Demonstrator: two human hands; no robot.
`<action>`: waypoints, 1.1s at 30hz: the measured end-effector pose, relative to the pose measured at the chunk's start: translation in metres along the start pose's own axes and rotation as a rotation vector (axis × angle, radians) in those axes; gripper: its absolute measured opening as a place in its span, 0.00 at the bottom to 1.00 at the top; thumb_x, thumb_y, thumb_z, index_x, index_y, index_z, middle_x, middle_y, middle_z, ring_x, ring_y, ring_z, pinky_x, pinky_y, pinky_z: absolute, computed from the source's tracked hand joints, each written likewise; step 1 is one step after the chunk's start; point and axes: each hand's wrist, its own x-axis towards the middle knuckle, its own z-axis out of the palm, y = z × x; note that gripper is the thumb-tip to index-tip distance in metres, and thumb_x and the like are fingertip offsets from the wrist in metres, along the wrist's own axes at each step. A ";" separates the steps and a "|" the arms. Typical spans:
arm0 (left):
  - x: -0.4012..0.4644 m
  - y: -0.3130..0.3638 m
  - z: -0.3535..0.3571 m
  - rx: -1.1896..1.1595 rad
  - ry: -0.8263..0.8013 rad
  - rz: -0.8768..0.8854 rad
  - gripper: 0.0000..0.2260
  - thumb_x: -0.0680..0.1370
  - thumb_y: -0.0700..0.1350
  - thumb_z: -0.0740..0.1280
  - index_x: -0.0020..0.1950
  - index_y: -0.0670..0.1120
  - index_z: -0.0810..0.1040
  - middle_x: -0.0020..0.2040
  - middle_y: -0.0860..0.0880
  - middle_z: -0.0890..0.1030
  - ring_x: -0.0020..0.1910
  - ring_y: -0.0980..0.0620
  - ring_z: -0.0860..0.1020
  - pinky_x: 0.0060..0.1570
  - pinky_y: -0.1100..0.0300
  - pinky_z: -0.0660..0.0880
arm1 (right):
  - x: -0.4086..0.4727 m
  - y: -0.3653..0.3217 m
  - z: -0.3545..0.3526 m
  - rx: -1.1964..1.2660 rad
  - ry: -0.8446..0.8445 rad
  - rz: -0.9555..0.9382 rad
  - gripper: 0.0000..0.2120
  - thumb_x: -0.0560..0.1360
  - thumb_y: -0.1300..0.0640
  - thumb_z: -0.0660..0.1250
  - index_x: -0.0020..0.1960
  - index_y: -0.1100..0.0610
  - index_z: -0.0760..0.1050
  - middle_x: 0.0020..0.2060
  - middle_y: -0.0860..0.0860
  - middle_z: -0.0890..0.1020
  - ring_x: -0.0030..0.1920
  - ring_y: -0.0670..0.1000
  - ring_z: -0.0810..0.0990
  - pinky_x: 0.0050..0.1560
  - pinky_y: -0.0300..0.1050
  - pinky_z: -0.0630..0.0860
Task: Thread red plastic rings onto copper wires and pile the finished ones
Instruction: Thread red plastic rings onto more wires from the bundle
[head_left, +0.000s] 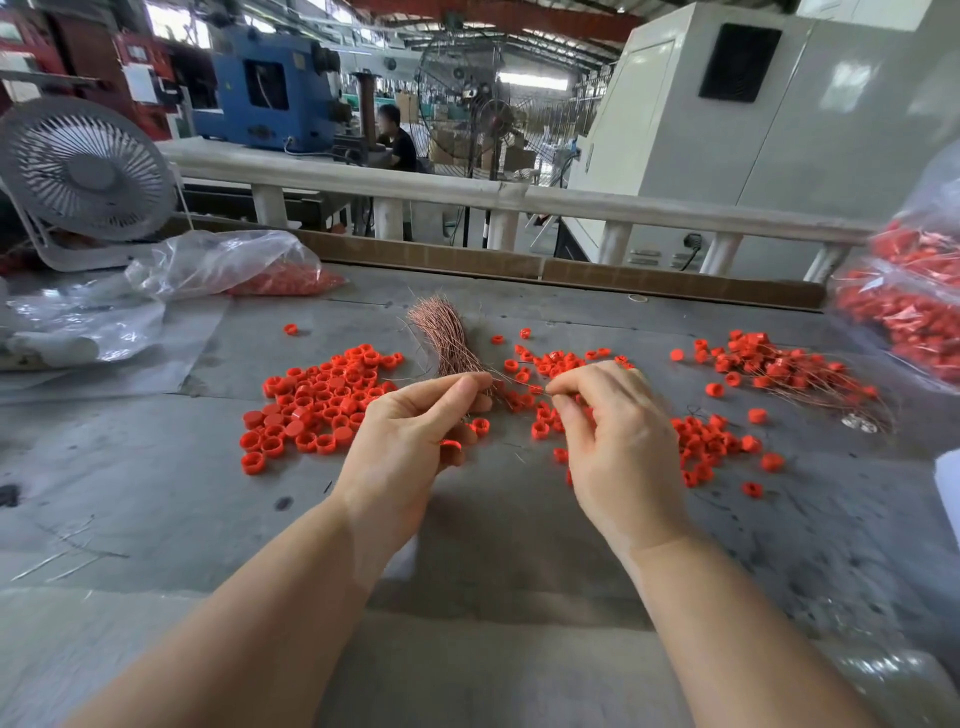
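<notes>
Two bare hands meet over a grey worktable (156, 467). To do this step well, one wire should be drawn free of the bundle alone and kept straight, so a ring can slide on cleanly. The left hand (410, 431) curls closed around the near end of a bundle of copper wires (447, 343), which fans away beyond its fingertips; a red ring (451, 446) sits tucked under its lower fingers. The right hand (618, 431) pinches thumb and forefinger tight on a single thin wire just beside the left fingertips. Loose red rings (317, 400) lie left of the grip. Finished, threaded ones (774, 364) lie piled far right of it.
</notes>
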 end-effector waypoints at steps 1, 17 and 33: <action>-0.001 -0.001 0.001 0.013 -0.019 0.000 0.10 0.75 0.43 0.65 0.40 0.51 0.86 0.35 0.52 0.82 0.26 0.59 0.73 0.25 0.69 0.68 | 0.000 -0.003 0.001 -0.008 -0.022 -0.021 0.04 0.73 0.61 0.66 0.43 0.57 0.79 0.40 0.50 0.81 0.44 0.55 0.78 0.48 0.50 0.71; 0.002 -0.006 -0.003 0.198 0.142 0.087 0.06 0.73 0.40 0.70 0.37 0.47 0.82 0.27 0.53 0.79 0.23 0.59 0.71 0.22 0.68 0.67 | -0.002 -0.005 0.002 0.096 -0.108 0.001 0.04 0.72 0.63 0.65 0.42 0.61 0.79 0.35 0.51 0.81 0.40 0.55 0.78 0.44 0.50 0.75; 0.004 -0.009 -0.006 0.552 0.185 0.182 0.09 0.74 0.45 0.70 0.33 0.47 0.79 0.18 0.56 0.71 0.19 0.61 0.67 0.23 0.74 0.63 | -0.002 0.005 0.003 -0.054 -0.106 0.190 0.04 0.74 0.64 0.66 0.43 0.59 0.79 0.39 0.52 0.79 0.44 0.56 0.76 0.40 0.50 0.73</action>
